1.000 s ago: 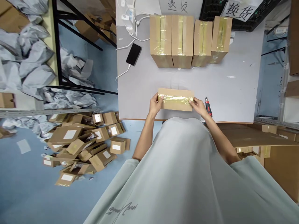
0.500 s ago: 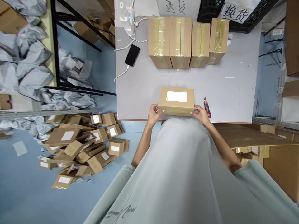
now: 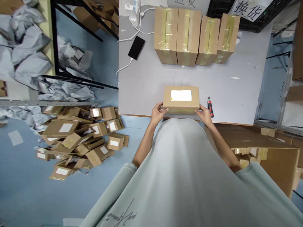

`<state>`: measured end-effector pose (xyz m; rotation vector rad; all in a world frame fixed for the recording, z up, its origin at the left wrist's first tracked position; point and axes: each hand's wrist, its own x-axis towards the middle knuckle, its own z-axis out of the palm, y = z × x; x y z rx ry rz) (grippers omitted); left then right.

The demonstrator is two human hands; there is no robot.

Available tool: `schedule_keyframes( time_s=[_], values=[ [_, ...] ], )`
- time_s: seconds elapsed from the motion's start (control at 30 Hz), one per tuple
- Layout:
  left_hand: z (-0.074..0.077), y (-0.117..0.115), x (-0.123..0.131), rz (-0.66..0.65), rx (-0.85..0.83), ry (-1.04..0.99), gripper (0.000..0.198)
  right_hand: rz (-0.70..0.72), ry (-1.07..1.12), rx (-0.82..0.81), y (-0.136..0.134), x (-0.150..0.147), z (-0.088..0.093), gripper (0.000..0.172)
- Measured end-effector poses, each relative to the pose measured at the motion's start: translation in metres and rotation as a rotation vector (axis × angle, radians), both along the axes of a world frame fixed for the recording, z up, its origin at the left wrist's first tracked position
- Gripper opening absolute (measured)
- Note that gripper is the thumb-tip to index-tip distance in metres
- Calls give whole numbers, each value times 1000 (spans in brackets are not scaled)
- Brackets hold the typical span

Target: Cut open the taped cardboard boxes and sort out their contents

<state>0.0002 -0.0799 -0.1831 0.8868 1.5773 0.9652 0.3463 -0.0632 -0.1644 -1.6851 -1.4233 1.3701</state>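
A closed cardboard box [image 3: 181, 104] with a white label [image 3: 181, 95] on top lies at the front edge of the grey table [image 3: 142, 91]. My left hand [image 3: 158, 113] grips its left end, thumb at the near lower corner and fingers along the side. At the opposite end, my right hand [image 3: 204, 114] holds the box the same way, with some fingers hidden behind it. Tape shows on the side facing me. Just right of my right hand lies a red and black box cutter [image 3: 210, 107], touched by neither hand.
Several taped cardboard boxes [image 3: 188, 37] stand in a row at the back. A black phone [image 3: 136, 48] on a white cable lies left, and a black crate [image 3: 255, 26] back right. Opened boxes [image 3: 78, 138] cover the floor at left; a large carton [image 3: 279, 167] stands at right.
The camera view has shifted and turned slightly, so the table appears tilted. Both hands keep their hold on the box, which stays in about the same spot.
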Motion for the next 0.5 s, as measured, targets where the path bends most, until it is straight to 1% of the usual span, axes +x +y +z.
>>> schedule_keyframes(
  time_s=[0.17,0.23,0.3,0.4,0.5],
  values=[
    [16,17,-12,-14,65,46,56,-33,-7,94,24,-3,24,70],
    [18,27,-18,-27,76,36,56,-41,-51,106,32,-7,32,70],
    [15,38,-22,-36,68,7,57,-60,-149,92,36,-11,37,70],
    [5,53,-27,-67,18,-35,55,-87,-280,50,37,-17,32,73],
    [-5,67,-31,-109,-42,-24,55,-106,-306,45,34,-22,20,78]
  ],
)
